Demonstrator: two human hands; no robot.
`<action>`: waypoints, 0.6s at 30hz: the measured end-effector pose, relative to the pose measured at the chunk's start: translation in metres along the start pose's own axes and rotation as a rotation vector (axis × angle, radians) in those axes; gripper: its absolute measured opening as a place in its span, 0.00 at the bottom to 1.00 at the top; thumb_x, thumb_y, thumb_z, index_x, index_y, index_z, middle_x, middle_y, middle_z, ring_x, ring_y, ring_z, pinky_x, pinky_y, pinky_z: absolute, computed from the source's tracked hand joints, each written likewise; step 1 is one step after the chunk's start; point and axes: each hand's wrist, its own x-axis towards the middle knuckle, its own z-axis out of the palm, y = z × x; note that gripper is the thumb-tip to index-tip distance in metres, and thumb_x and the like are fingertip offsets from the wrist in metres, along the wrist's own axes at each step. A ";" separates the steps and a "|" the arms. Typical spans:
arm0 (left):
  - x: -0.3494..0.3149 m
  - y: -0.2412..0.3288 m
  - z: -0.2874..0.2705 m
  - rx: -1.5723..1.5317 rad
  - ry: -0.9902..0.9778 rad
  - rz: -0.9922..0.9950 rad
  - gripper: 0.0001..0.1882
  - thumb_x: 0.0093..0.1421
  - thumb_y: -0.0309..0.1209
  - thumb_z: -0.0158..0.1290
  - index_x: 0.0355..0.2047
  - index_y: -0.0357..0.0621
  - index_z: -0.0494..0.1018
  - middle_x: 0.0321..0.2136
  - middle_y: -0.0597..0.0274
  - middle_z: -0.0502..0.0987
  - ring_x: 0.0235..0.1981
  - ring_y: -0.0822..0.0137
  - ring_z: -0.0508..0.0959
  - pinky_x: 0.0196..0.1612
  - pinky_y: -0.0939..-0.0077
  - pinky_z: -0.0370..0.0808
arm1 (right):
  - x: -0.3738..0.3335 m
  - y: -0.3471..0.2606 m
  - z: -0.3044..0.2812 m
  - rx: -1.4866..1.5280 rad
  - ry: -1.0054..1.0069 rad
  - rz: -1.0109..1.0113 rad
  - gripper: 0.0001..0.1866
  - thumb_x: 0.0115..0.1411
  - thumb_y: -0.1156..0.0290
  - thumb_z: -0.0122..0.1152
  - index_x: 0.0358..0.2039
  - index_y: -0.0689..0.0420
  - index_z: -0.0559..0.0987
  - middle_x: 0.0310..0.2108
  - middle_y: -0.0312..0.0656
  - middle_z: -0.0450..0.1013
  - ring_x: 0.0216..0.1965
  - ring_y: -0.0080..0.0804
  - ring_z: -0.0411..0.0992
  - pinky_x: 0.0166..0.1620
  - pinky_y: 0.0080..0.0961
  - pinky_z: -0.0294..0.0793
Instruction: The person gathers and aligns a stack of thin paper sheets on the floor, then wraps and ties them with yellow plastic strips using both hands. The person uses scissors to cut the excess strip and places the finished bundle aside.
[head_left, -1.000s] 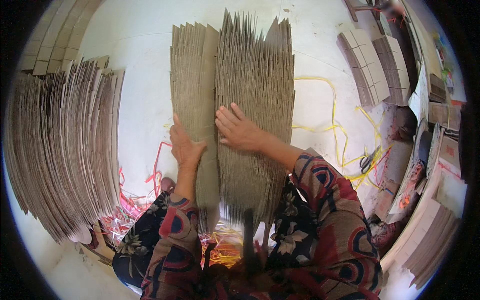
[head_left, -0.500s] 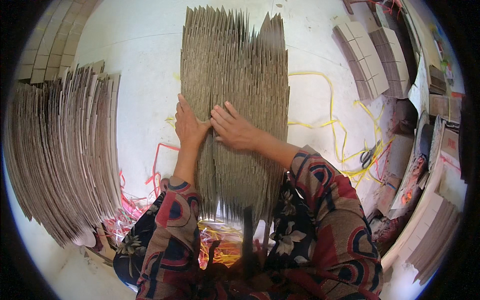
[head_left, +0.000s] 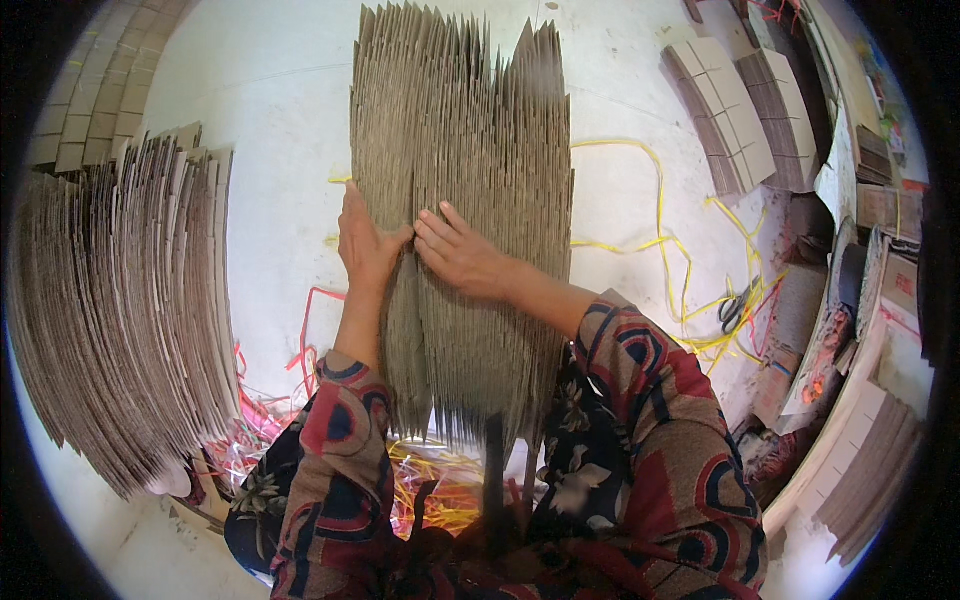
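A long stack of brown cardboard sheets [head_left: 480, 150], standing on edge, stretches away in front of me. A lengthwise seam splits it into a narrow left section and a wider right one. My left hand [head_left: 368, 240] spans the narrow section, its fingers along the outer left side and its thumb at the seam. On top of the wider section, my right hand [head_left: 460, 255] lies flat with its fingers stretched out, the tips by the seam near the left thumb. The palms hide the sheets under them.
Another big stack of cardboard sheets [head_left: 125, 310] stands to the left. Yellow strapping [head_left: 660, 200] trails over the pale floor on the right, near scissors [head_left: 733, 312]. Red strapping [head_left: 306, 330] lies at left. Flat cardboard piles [head_left: 722, 115] sit at the far right.
The stack and both hands have shifted slightly left and away from me in the picture. The hands keep nearly the same placement on the sheets.
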 end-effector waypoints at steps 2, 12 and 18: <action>0.002 0.003 -0.007 -0.030 -0.070 -0.015 0.60 0.36 0.39 0.67 0.63 0.31 0.42 0.59 0.38 0.57 0.58 0.43 0.61 0.58 0.59 0.62 | 0.001 0.000 0.000 0.004 -0.007 0.001 0.22 0.53 0.70 0.47 0.47 0.71 0.68 0.53 0.58 0.63 0.61 0.54 0.55 0.64 0.56 0.46; 0.001 -0.015 -0.006 -0.040 -0.166 -0.015 0.66 0.37 0.44 0.69 0.64 0.32 0.36 0.64 0.36 0.45 0.65 0.44 0.49 0.65 0.61 0.52 | -0.004 0.006 0.004 0.082 0.018 0.011 0.21 0.53 0.72 0.49 0.46 0.70 0.68 0.53 0.57 0.62 0.61 0.52 0.56 0.64 0.54 0.47; 0.009 -0.057 -0.006 -0.230 -0.106 0.104 0.65 0.37 0.39 0.69 0.65 0.34 0.35 0.64 0.37 0.45 0.65 0.43 0.48 0.65 0.60 0.50 | 0.000 0.002 -0.002 0.053 0.098 0.013 0.18 0.51 0.73 0.50 0.42 0.69 0.70 0.50 0.56 0.63 0.59 0.53 0.57 0.63 0.53 0.52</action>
